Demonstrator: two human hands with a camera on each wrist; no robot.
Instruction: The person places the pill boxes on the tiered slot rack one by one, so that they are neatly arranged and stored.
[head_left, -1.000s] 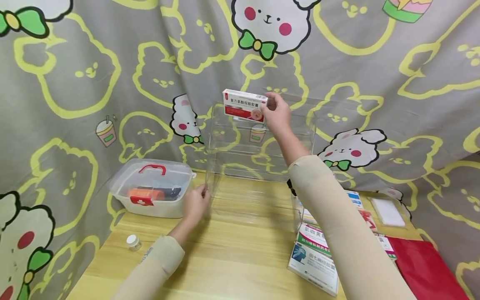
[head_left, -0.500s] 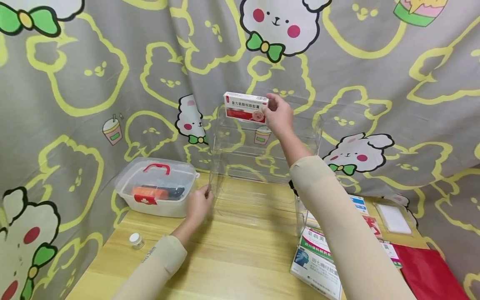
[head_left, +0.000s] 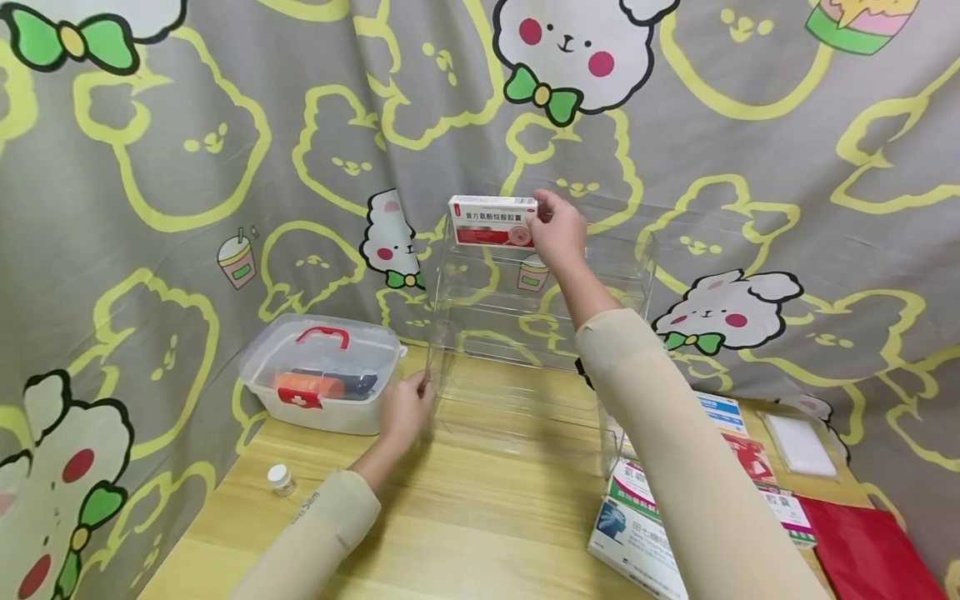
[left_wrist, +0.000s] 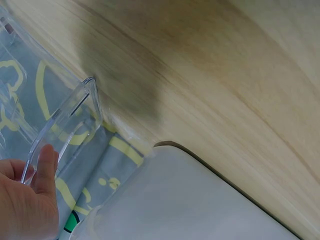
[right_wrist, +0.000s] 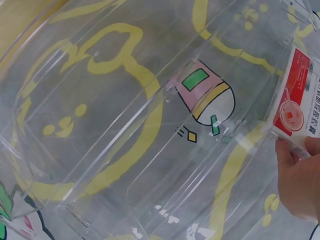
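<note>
A white-and-red medicine box (head_left: 489,223) is held upright at the top tier of a clear acrylic tiered shelf (left_wrist: 91,97). My right hand (head_left: 561,233) pinches the box by its right end, with thumb and fingers on either side. In the right wrist view, that hand (right_wrist: 302,185) and part of the box (right_wrist: 291,97) show at the right edge, beside the clear tiers. Low on the shelf's left side, my left hand (head_left: 406,412) grips the edge of the side panel. The left wrist view has this hand (left_wrist: 30,202) with the panel edge between thumb and fingers.
A lidded first-aid container (head_left: 322,417) stands left of the shelf, with a small white-capped bottle (head_left: 281,479) nearer. Several medicine boxes (head_left: 637,542) lie to the right, partly behind my right arm. Beyond are a white pad (head_left: 801,446) and red cloth-like item (head_left: 873,546).
The medicine box has shifted slightly left and down against the shelf, and its tilt has levelled. My left hand keeps its hold on the panel. The head view has turned a little left.
</note>
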